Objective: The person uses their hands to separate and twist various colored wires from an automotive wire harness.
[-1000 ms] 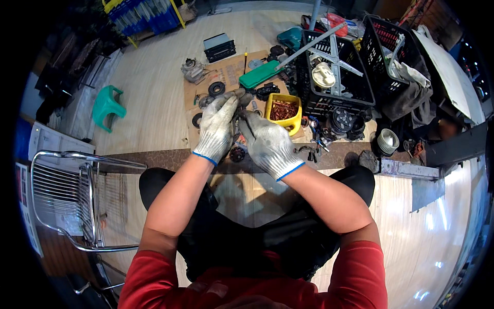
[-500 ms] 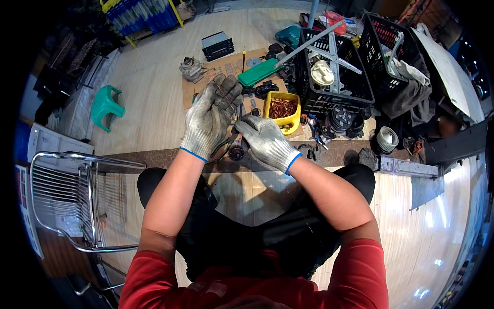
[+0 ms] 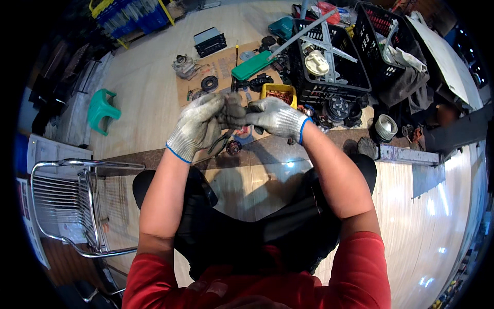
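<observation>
Both my hands wear grey-white knit gloves with blue cuffs and meet above the cardboard. My left hand point(image 3: 200, 123) has its fingers bent toward the right one; they are smeared by motion, and what they hold, if anything, is hidden. My right hand point(image 3: 278, 118) is closed in a pinch against the left fingertips, on something too small to make out. Below the left hand lie black-handled pliers point(image 3: 220, 143) and a round copper-coloured motor part point(image 3: 234, 148). Behind the right hand stands a yellow container point(image 3: 293, 96) with copper-coloured pieces, partly covered by the glove.
Cardboard point(image 3: 218, 64) beyond holds a black ring point(image 3: 210, 83), a metal housing point(image 3: 185, 67) and a green piece point(image 3: 251, 66) with a metal arm. Black crates point(image 3: 329, 92) stand right, near a white blower wheel point(image 3: 386, 126). A green stool point(image 3: 103, 110) and a chrome chair point(image 3: 87, 206) stand left.
My right hand has risen and moved right, turning sideways. The left hand has tilted, its raised fingers now bent toward the right hand. The view has shifted slightly, showing the black ring.
</observation>
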Available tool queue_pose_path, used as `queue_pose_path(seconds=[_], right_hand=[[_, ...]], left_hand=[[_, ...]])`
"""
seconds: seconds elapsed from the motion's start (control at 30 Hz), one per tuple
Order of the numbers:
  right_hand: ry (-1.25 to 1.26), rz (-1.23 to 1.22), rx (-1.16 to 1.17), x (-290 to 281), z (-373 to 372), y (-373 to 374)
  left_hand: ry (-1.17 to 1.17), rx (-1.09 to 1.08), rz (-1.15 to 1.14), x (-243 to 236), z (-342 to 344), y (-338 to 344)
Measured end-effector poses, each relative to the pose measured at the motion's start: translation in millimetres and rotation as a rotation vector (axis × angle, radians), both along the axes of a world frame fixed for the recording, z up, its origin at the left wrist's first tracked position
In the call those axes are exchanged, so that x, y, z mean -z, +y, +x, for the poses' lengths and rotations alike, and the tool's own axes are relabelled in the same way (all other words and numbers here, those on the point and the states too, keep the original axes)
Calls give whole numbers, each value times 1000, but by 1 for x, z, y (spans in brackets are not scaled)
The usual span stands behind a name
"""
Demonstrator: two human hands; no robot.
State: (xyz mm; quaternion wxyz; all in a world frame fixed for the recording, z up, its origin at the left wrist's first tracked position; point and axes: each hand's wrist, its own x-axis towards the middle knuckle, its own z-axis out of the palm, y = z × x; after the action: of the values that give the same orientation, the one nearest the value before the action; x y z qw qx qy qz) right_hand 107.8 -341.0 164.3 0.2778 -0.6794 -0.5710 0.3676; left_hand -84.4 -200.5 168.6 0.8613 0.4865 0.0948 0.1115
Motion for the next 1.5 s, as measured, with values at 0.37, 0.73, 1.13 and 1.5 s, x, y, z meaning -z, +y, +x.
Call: queue_pose_path(seconds=[0.37,0.73,1.13,1.5], right_hand=[[-389,35,107,-11,10,4],[-582,374,-48,-20,-2,-12],[-463,346,160,-29,-9,-20],[-295,549,52,8,-35,-15]], left_hand=[[295,142,1288,-8,-3,-17],[164,42,1628,14,1,-8],[370,-60,942,10,11,-14],[-83,-265,-203,17,22,-13]])
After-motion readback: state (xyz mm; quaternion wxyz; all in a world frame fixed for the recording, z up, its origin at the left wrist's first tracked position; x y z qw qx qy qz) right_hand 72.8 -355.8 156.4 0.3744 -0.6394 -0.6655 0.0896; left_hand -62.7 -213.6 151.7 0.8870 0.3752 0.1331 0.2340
